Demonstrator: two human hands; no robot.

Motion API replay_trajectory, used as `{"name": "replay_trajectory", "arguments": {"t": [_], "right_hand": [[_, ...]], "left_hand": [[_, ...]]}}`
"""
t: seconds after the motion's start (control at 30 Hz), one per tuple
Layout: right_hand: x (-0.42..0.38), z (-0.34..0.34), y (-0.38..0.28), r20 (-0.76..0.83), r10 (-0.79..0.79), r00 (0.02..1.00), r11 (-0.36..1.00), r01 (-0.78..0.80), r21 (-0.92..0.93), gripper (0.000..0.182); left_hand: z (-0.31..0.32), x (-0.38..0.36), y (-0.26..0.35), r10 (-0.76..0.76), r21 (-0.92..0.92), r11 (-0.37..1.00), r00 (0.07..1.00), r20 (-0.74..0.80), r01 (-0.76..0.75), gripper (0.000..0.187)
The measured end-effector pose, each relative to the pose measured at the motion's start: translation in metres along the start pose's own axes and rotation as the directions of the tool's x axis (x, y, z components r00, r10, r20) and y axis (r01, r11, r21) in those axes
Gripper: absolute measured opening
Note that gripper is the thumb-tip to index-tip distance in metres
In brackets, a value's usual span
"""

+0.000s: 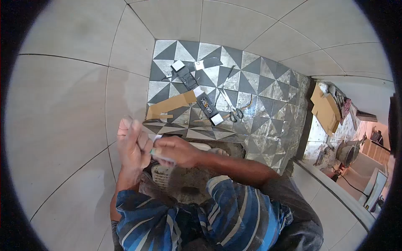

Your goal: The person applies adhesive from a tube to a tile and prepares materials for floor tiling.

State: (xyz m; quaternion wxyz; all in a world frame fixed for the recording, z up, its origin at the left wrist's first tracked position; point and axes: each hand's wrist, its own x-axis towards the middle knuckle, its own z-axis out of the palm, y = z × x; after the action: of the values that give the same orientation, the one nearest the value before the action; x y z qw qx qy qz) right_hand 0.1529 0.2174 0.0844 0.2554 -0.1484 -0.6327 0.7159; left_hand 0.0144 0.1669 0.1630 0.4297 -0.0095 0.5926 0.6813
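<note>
Close together at the left wall, both my hands are raised over the floor. My left hand [133, 144] is blurred, its fingers curled near a small pale item with a green tip. My right hand [178, 151] is closed around a thin whitish object [164, 157], too blurred to name. Beyond them on the patterned tiles lie a black-and-white box [207, 107], scissors [233, 109] with black handles, a brown cardboard strip [172, 104] and a dark packet [186, 78].
Pale tiled walls [63, 117] stand at the left and ahead. Beneath my arms is a ribbed white fixture [161, 175] in rough mortar. At the right, a cardboard piece [325, 109] lies past a raised edge, near a doorway.
</note>
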Motion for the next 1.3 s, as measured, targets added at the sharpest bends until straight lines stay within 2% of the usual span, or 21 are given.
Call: {"name": "replay_trajectory", "arguments": {"t": [0.03,0.07,0.2,0.27,0.3,0.37,0.4,0.43,0.47,0.6,0.7,0.73,0.77,0.83,0.9,0.93,1.0,1.1,1.13,1.2,1.3], "right_hand": [[0.004,-0.01,-0.005,0.298,0.285,0.911,0.834,-0.389,0.391,0.03],[0.006,-0.018,-0.01,0.643,0.357,0.678,0.403,-0.732,0.548,0.035],[0.003,-0.013,-0.017,0.653,0.38,0.655,0.35,-0.755,0.554,0.039],[-0.002,-0.001,-0.009,0.402,0.436,0.805,0.577,-0.593,0.561,0.037],[-0.003,0.002,-0.004,0.409,0.435,0.803,0.575,-0.597,0.56,0.037],[-0.002,0.005,0.006,0.229,0.387,0.893,0.838,-0.445,0.317,0.031],[0.0,0.005,0.005,0.233,0.388,0.892,0.837,-0.447,0.317,0.031],[0.002,0.006,0.004,0.044,0.131,0.99,0.989,-0.128,-0.069,0.026],[0.004,0.007,0.002,-0.019,-0.198,0.98,0.861,0.164,-0.482,0.022],[0.001,0.007,0.006,-0.023,-0.065,0.998,0.971,0.058,-0.233,0.024],[0.006,-0.002,-0.005,-0.002,0.021,1.0,0.998,-0.021,-0.053,0.027],[0.006,-0.013,-0.013,0.291,0.352,0.89,0.836,-0.438,0.329,0.029],[0.009,-0.019,-0.02,0.644,0.452,0.617,0.387,-0.786,0.482,0.031],[0.006,-0.014,-0.006,0.703,0.318,0.636,0.391,-0.763,0.514,0.032],[0.002,-0.004,0.002,0.491,0.266,0.829,0.758,-0.495,0.425,0.03],[0.001,0.0,0.005,0.492,0.266,0.829,0.757,-0.496,0.425,0.03],[0.001,0.004,0.009,0.191,0.095,0.977,0.994,-0.083,-0.075,0.026],[-0.001,0.001,0.014,0.132,0.005,0.991,0.909,0.051,-0.414,0.022],[-0.001,0.002,0.017,0.134,0.005,0.991,0.91,0.051,-0.412,0.022],[-0.001,0.002,0.019,0.095,-0.169,0.981,0.775,0.192,-0.603,0.027],[0.005,0.001,0.018,0.108,-0.208,0.972,0.839,0.234,-0.49,0.03]], "left_hand": [[-0.007,-0.003,0.002,-0.011,-0.082,0.996,0.988,0.154,0.024,0.034],[-0.01,-0.004,0.003,-0.008,-0.159,0.985,0.952,0.306,0.06,0.033],[-0.012,-0.006,0.004,0.031,-0.107,0.994,0.931,0.362,0.009,0.032],[-0.004,-0.004,0.005,0.019,-0.048,0.999,0.969,0.247,-0.007,0.033],[0.0,-0.003,0.003,0.021,-0.048,0.999,0.97,0.24,-0.01,0.033],[0.007,0.001,0.0,0.045,0.049,0.998,0.997,0.059,-0.048,0.032],[0.008,0.004,-0.002,0.046,0.048,0.998,0.997,0.054,-0.048,0.032],[0.008,0.009,-0.004,0.046,0.043,0.998,0.999,-0.017,-0.045,0.033],[0.008,0.01,-0.005,0.046,0.039,0.998,0.995,-0.089,-0.042,0.034],[0.01,0.005,-0.004,0.08,0.042,0.996,0.989,-0.126,-0.075,0.035],[-0.002,0.004,0.001,0.029,0.005,1.0,1.0,-0.007,-0.029,0.034],[-0.005,0.002,0.003,0.011,-0.08,0.997,0.992,0.126,-0.001,0.034],[-0.008,0.001,0.004,0.003,-0.16,0.986,0.966,0.258,0.04,0.033],[-0.013,0.003,0.003,0.01,-0.157,0.987,0.958,0.287,0.037,0.033],[-0.012,0.004,0.002,0.015,-0.151,0.988,0.949,0.315,0.034,0.032],[-0.007,0.005,-0.001,0.006,-0.071,0.997,0.979,0.203,0.008,0.033],[-0.001,0.008,-0.005,0.006,0.011,1.0,0.996,0.086,-0.007,0.033],[-0.002,0.014,-0.017,0.009,0.05,0.999,1.0,-0.022,-0.008,0.035],[-0.002,0.015,-0.021,0.032,0.051,0.998,0.997,-0.065,-0.029,0.034],[-0.002,0.015,-0.023,0.056,0.052,0.997,0.992,-0.111,-0.05,0.034],[-0.005,0.014,-0.018,0.076,0.032,0.997,0.991,-0.113,-0.073,0.034]]}}
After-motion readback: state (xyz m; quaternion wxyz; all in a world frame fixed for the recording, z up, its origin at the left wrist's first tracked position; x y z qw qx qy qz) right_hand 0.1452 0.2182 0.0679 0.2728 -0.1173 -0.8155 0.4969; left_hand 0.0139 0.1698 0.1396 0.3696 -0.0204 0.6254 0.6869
